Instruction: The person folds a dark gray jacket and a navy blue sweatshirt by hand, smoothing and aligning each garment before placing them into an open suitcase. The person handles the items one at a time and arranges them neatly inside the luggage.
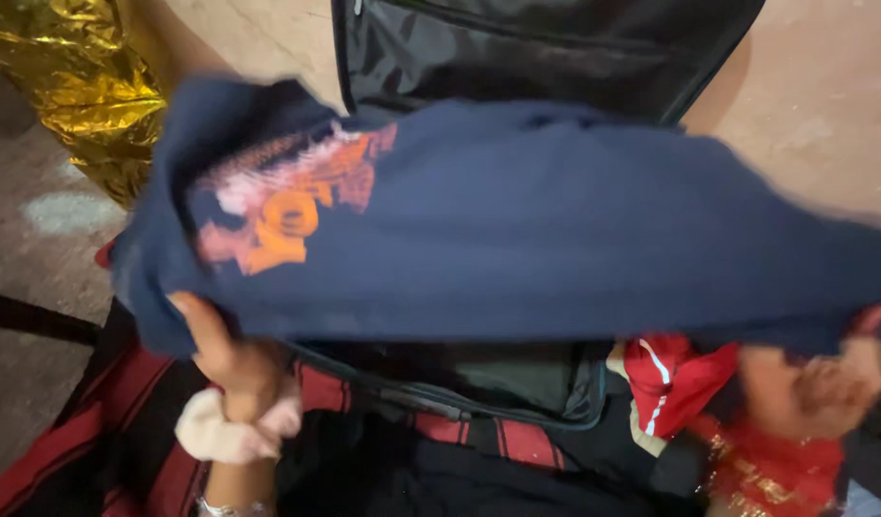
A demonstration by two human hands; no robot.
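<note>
While both hands (232, 356) (812, 385) grip the navy garment's (555, 230) lower edge, it spreads over the open suitcase (517, 393).

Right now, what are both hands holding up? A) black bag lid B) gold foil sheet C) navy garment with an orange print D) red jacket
C: the left hand and right hand each grip an edge of the navy garment, stretched over the open black suitcase.

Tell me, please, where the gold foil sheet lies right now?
In the head view, the gold foil sheet lies crumpled on the floor at the upper left, beside the navy garment.
</note>
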